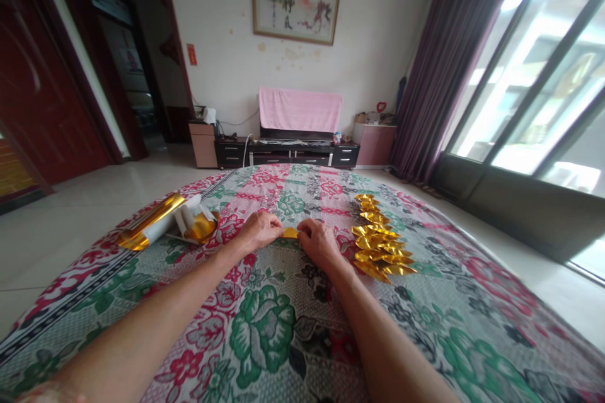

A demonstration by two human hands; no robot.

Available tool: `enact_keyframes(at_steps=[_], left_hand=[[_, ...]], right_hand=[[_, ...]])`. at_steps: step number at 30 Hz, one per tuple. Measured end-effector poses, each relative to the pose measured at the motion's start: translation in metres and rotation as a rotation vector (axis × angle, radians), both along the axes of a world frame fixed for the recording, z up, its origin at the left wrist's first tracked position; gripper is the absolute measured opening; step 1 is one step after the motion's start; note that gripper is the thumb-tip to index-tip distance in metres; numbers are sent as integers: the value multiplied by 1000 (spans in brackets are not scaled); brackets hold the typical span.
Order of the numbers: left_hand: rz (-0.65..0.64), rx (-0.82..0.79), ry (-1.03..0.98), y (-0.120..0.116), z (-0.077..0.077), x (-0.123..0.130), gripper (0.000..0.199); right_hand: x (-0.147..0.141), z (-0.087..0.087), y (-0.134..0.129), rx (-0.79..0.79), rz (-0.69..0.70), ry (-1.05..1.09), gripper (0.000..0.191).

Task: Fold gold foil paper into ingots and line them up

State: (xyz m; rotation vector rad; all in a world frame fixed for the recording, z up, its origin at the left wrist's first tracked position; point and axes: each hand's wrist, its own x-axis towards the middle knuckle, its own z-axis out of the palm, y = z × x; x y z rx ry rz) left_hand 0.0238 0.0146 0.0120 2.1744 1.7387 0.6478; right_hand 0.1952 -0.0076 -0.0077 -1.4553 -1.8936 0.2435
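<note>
Between my two hands, low over the flowered cloth, is a small piece of gold foil paper [290,233]. My left hand [261,228] pinches its left end with thumb and fingertips. At the right end, my right hand [320,240] has its fingers curled round the paper. To the right stand rows of folded gold paper ingots [378,239], nested close together. On the left lies a stack of gold foil sheets [154,220], partly rolled, beside an opened white wrapper [191,214] with more gold foil showing in it.
A flowered cloth [265,327] in green, red and grey covers the broad surface under my arms. Beyond it, a low black cabinet [293,156] carries something draped with a pink towel [300,108]. A purple curtain [444,56] and windows are on the right, a dark red door [42,88] on the left.
</note>
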Motion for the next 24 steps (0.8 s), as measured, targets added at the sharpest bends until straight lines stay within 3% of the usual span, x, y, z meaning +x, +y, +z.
enact_keyframes(at_steps=[24], left_hand=[[-9,45,50,-5,2,4,19]], right_hand=[[-3,-1,-3,39,-31,-137,17]])
